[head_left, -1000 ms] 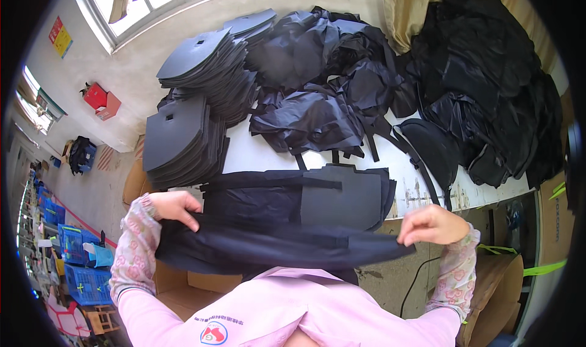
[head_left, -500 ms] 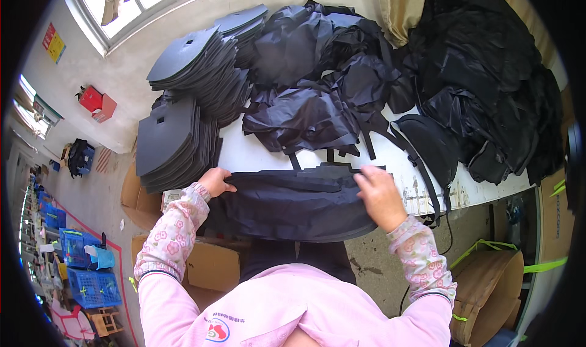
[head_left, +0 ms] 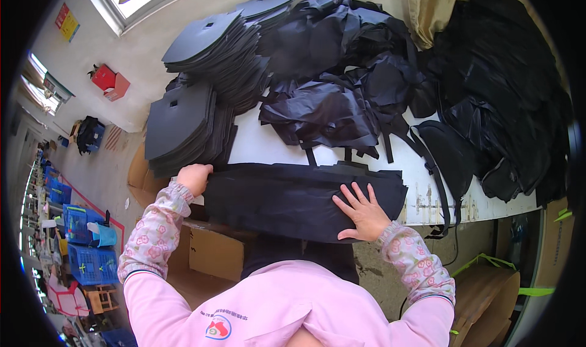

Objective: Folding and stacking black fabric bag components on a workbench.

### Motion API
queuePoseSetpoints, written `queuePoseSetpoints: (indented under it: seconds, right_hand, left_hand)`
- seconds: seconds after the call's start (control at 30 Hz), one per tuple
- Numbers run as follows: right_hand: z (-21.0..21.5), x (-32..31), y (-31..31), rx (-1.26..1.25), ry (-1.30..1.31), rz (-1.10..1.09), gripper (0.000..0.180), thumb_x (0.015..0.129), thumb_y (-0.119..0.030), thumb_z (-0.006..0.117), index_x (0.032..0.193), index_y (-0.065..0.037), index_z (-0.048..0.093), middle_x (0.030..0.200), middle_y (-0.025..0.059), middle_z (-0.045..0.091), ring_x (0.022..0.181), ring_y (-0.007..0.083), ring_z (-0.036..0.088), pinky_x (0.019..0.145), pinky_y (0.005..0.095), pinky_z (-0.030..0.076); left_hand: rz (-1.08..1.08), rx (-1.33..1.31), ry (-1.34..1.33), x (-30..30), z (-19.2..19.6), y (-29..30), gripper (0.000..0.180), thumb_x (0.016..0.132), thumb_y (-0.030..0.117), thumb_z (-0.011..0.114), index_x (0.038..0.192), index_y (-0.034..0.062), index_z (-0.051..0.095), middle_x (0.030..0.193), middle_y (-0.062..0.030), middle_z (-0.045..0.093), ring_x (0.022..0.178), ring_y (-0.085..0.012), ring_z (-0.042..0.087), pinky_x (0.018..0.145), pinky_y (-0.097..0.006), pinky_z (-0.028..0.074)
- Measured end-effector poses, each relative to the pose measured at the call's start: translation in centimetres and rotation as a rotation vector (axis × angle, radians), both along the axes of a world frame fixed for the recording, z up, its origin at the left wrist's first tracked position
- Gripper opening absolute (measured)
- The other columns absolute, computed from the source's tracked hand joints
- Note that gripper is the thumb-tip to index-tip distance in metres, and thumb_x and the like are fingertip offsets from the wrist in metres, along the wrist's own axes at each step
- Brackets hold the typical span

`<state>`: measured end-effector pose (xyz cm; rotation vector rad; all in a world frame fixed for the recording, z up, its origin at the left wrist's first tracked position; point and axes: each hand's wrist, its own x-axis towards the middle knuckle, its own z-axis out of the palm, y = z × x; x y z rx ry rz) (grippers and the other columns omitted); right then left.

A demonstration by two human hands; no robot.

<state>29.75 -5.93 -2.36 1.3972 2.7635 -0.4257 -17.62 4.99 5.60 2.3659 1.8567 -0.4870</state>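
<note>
A long black fabric piece lies along the near edge of the white table, its front part hanging over the edge towards me. At its upper left corner my left hand is closed, pinching the cloth. My right hand rests flat on the right part of the piece, fingers spread, holding nothing. Just beyond the piece is a heap of shiny black fabric parts with straps. Beside my left hand stands a stack of dark grey foam panels, each with a small slot.
More grey panels are stacked farther back. A large black fabric pile fills the right side, with a curved black pouch and straps before it. Cardboard boxes stand below the table. Blue crates line the floor at left.
The black piece now lies flatter and smoother. My right hand has moved from its upper right edge down onto its surface, fingers spread. My left hand still grips the left corner.
</note>
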Motion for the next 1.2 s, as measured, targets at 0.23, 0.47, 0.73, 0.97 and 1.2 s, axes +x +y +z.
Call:
queuePoseSetpoints:
  seconds: [0.23, 0.47, 0.73, 0.97, 1.2]
  right_hand:
    - [5.9, -2.6, 2.7, 0.088, 0.187, -0.018, 0.09, 0.077, -0.043, 0.078, 0.15, -0.011, 0.038, 0.151, 0.0151, 0.041, 0.139, 0.038, 0.035, 0.113, 0.0575, 0.026]
    - [10.3, -13.7, 7.1, -0.555, 1.277, 0.083, 0.056, 0.089, 0.006, 0.063, 0.142, -0.002, 0.046, 0.118, 0.0117, 0.064, 0.09, 0.0114, 0.065, 0.081, 0.0249, 0.054]
    - [7.3, -11.5, 7.8, -0.606, 1.259, -0.251, 0.021, 0.095, -0.005, 0.063, 0.114, 0.005, 0.064, 0.093, 0.0082, 0.072, 0.081, 0.0119, 0.07, 0.073, 0.0253, 0.057]
    - [6.9, -12.4, 7.6, -0.641, 1.214, -0.231, 0.019, 0.095, -0.01, 0.065, 0.108, 0.004, 0.067, 0.086, 0.0057, 0.072, 0.074, 0.0111, 0.069, 0.07, 0.0244, 0.057]
    - [6.7, -12.2, 7.7, -0.214, 1.312, -0.391, 0.014, 0.089, -0.011, 0.07, 0.093, 0.002, 0.069, 0.072, 0.0, 0.063, 0.056, 0.004, 0.05, 0.051, 0.0221, 0.039]
  left_hand:
    - [0.05, -0.036, -0.494, 2.7, 9.5, -2.3, 0.028, 0.076, 0.014, 0.078, 0.1, 0.0032, 0.068, 0.081, -0.0149, 0.07, 0.075, -0.0295, 0.069, 0.07, -0.037, 0.055]
    - [-0.437, -0.019, -1.008, 12.0, 8.9, -3.1, 0.027, 0.085, 0.011, 0.077, 0.107, 0.0057, 0.063, 0.085, -0.0021, 0.065, 0.073, -0.0077, 0.061, 0.062, -0.025, 0.05]
    - [0.235, 0.448, -0.439, -4.8, 6.5, 2.6, 0.069, 0.07, 0.032, 0.085, 0.129, 0.0101, 0.056, 0.125, -0.0193, 0.064, 0.119, -0.0337, 0.06, 0.102, -0.04, 0.046]
    - [0.15, 0.377, -0.591, -6.7, 7.6, 3.4, 0.056, 0.077, 0.019, 0.079, 0.129, 0.0106, 0.06, 0.115, -0.02, 0.069, 0.107, -0.0324, 0.067, 0.093, -0.04, 0.053]
    - [0.13, 0.571, -1.065, 5.2, 12.1, -5.5, 0.027, 0.092, 0.004, 0.061, 0.118, -0.002, 0.064, 0.081, -0.0119, 0.067, 0.066, -0.0133, 0.062, 0.063, -0.026, 0.049]
